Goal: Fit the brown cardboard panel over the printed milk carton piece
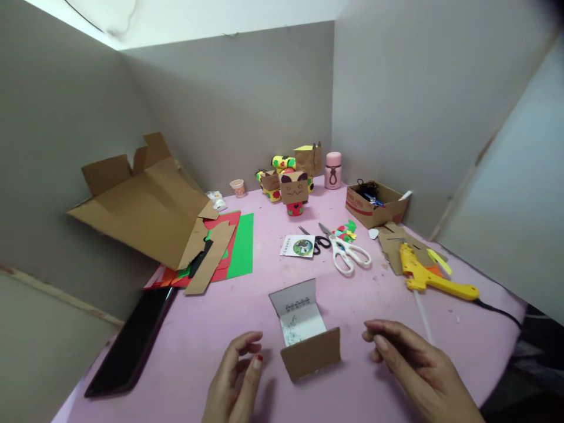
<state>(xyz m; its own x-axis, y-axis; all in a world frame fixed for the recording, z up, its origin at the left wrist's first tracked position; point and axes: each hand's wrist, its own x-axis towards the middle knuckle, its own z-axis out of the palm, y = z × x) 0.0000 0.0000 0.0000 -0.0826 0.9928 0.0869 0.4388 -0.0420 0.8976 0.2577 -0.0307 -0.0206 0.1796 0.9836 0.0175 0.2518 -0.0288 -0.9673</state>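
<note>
A folded piece of cardboard (304,329), white inside and brown outside, lies on the pink table (247,305) between my hands. My left hand (235,376) rests just left of it, fingers loosely curled, holding nothing. My right hand (405,358) hovers to its right with the thumb and fingers drawn together; whether anything is between them I cannot make out. Neither hand touches the cardboard.
A yellow glue gun (429,276) with its cord lies at the right. White scissors (348,252), black scissors (315,239), a small card (298,246), coloured scraps, a small carton (374,205), cardboard figures (293,188), a pink bottle (333,170), coloured paper sheets (238,247), a large flattened box (145,205) and a black board (132,343) surround them.
</note>
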